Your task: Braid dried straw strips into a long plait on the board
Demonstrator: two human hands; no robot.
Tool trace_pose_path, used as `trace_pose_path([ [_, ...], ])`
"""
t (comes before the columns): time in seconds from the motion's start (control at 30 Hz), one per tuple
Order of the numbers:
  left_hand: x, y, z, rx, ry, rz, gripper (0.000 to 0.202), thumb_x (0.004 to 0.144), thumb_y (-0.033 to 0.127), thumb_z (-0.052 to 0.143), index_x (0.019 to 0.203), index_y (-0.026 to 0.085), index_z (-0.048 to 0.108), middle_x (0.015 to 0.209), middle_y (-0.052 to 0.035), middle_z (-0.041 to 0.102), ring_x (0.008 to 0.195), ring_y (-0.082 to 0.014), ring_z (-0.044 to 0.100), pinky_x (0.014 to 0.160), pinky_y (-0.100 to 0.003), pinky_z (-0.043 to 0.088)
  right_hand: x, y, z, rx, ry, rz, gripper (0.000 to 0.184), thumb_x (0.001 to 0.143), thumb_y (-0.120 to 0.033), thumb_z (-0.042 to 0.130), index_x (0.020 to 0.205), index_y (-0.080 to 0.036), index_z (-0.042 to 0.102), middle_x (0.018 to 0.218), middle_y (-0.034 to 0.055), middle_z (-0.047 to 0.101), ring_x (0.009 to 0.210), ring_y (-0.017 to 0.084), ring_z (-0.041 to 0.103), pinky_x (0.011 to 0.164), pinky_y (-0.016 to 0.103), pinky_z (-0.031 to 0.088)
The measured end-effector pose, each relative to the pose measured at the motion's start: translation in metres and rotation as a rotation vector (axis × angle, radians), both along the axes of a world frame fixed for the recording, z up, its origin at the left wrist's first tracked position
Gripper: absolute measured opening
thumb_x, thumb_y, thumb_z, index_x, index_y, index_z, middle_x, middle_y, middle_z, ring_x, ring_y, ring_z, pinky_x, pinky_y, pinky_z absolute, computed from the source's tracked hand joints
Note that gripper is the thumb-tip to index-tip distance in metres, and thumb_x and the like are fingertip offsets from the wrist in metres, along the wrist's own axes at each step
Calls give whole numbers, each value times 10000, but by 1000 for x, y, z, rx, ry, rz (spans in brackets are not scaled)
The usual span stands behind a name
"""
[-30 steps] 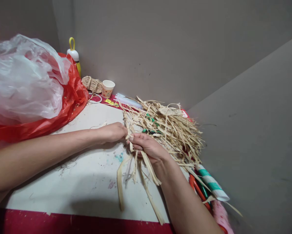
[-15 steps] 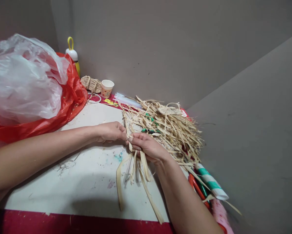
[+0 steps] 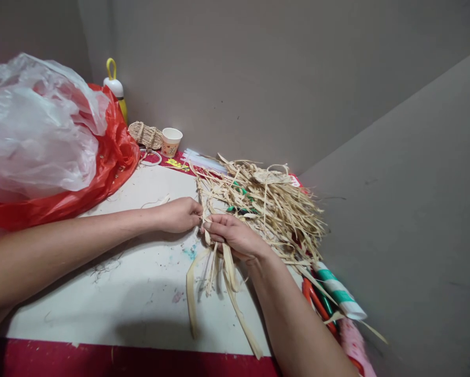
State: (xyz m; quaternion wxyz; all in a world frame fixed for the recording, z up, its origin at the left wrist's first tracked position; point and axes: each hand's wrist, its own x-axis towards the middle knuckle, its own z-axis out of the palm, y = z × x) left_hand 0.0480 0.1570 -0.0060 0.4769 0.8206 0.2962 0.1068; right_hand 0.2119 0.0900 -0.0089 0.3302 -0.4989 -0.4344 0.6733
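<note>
My left hand [image 3: 178, 214] and my right hand [image 3: 235, 236] meet over the white board [image 3: 132, 283], both pinched on a bunch of pale dried straw strips [image 3: 213, 272]. The loose ends of those strips hang down toward me across the board. Just beyond my right hand lies a big pile of the same dried straw [image 3: 266, 204], with green handles partly buried in it.
A red plastic bag [image 3: 112, 157] with a clear bag [image 3: 38, 125] on top fills the left. At the back stand a white and yellow bottle [image 3: 116, 89], a woven straw piece [image 3: 145, 135] and a paper cup [image 3: 171, 141]. A green-striped roll [image 3: 339, 290] and orange handles [image 3: 315, 299] lie at right.
Both hands stay pinched on the strips. The hanging ends have shifted a little and bunched closer together under my right hand.
</note>
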Motion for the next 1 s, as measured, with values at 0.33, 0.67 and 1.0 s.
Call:
trace_pose_path([
  [0.33,4,-2,5,-482,-13,100,189,724,267,504,603,132,558,517,23,499,353,-36,251,347,-201,151,3,0,-3,17,18,32,283,690,-344,682,628,-140,497,434,-104,317,392,27,209,405,217,95],
  [0.67,0,4,3,-729,30,-11,157,751,311,558,696,182,488,539,64,393,362,-33,248,322,-161,135,3,1,-6,26,-5,14,319,698,-343,682,597,-152,447,441,-97,343,393,22,225,395,206,101],
  [1.0,-7,13,7,-607,133,-144,171,771,302,519,658,191,455,455,69,394,337,-56,293,336,-176,289,1,1,-7,-15,55,25,243,713,-292,670,640,-135,500,431,-100,351,378,16,236,376,178,143],
])
